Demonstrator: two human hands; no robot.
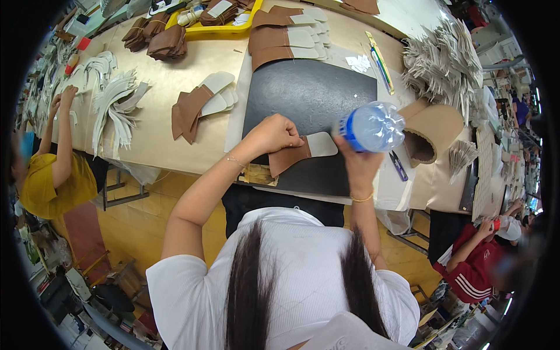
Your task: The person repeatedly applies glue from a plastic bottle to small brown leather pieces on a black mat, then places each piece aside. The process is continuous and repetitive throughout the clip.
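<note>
On the far left, a co-worker in a mustard shirt (58, 184) is at the same table (157, 153), near piles of pale strips (115, 111). Farther in, bundles of plain brown pieces (167, 44) lie beside a yellow tray (255, 24); they show no pale ends, so this part of the supply looks untouched. Nearer the middle, a small fan of two-tone pieces (189, 111) rests on the table, brown with white ends. The left hand (275, 135) is bent over the brown piece (291, 157) in work, its fingertips touching the upper edge near the seam; whether they pinch or only press, I cannot tell. That piece lies flat on the dark board (315, 84), its white end (322, 144) pointing right and apparently already joined to the brown part. At the board's far edge, overlapping rows of similar pieces (271, 36) look equally far along, though which pile is finished is not clear. The right hand (361, 166) grasps a water bottle (378, 127), its base toward the camera, just right of the piece, which seems still in progress. Farther right are a pen (399, 167) and a cardboard tube (442, 125).
</note>
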